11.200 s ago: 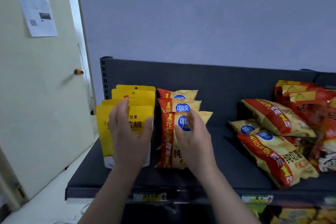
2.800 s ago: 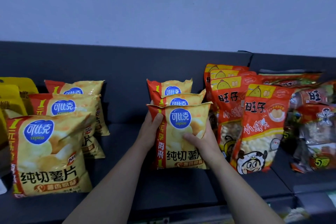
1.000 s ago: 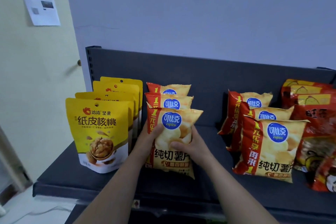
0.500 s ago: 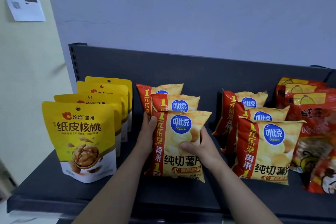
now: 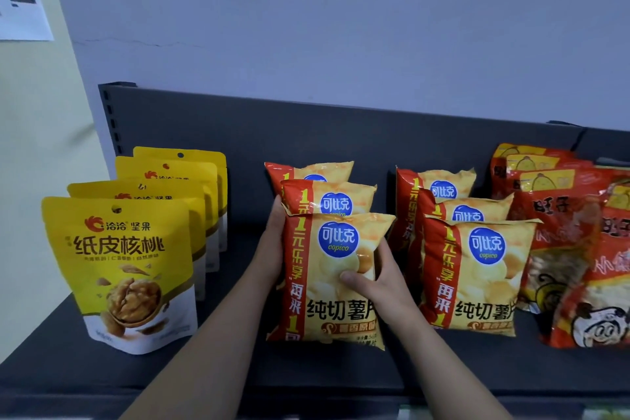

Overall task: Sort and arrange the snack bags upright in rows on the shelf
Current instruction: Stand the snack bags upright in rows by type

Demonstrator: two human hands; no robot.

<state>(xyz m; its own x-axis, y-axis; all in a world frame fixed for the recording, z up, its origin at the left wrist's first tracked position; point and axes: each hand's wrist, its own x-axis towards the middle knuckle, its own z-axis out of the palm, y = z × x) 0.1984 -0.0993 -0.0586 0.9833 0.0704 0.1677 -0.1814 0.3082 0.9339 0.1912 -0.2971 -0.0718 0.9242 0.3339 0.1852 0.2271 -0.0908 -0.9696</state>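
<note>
On the dark grey shelf (image 5: 238,368) a row of three yellow-and-red potato chip bags stands upright. I hold the front chip bag (image 5: 327,286) of this row from both sides. My left hand (image 5: 272,249) lies along its left edge with the fingers behind it. My right hand (image 5: 375,280) grips its right edge, thumb pressed on the front. A second row of three chip bags (image 5: 477,273) stands just to the right. Several yellow walnut pouches (image 5: 126,266) stand in a row at the left.
Red-orange snack bags (image 5: 579,249) crowd the shelf's right end. The shelf's back panel (image 5: 341,133) rises behind all rows, against a pale wall. A door with a paper sheet (image 5: 20,0) is at the far left. A gap separates the walnut pouches from the chip row.
The chip row in my hands has shifted right, close beside the second chip row, widening the gap from the walnut pouches. Both hands keep their hold on the front bag.
</note>
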